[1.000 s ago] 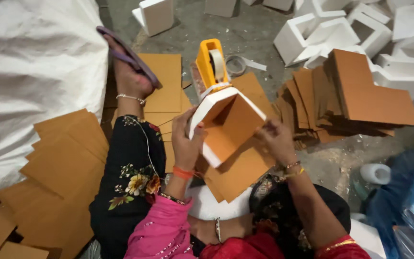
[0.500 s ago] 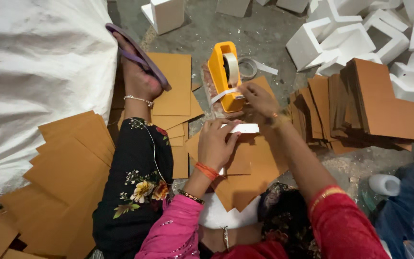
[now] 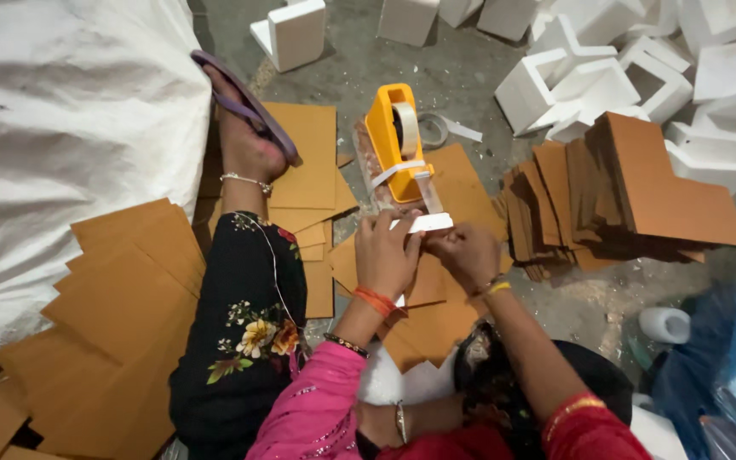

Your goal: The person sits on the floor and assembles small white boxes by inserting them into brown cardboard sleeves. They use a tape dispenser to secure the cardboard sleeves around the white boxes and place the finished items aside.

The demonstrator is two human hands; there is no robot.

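fingers (image 3: 402,243) of the left hand (image 3: 385,255) curl closed on a strip of white tape (image 3: 423,224), pressing it down onto a folded brown cardboard piece (image 3: 423,285) held low over the floor; the right hand (image 3: 468,253) meets it from the other side, its fingers bent onto the same strip and card, though how tightly they pinch cannot be told; the tape runs back up to an orange tape dispenser (image 3: 391,140) standing just beyond the hands on a flat cardboard sheet (image 3: 304,158); a stack of brown cardboard cutouts (image 3: 623,192) lies to the right of the dispenser, with white foam blocks (image 3: 589,81) scattered behind it on the concrete floor (image 3: 462,77); more cardboard sheets (image 3: 104,315) spread to the left beside a large white sack (image 3: 61,145); the person's outstretched foot in a purple sandal (image 3: 244,106) rests near the sack; a blue plastic bag (image 3: 730,358) sits at far right
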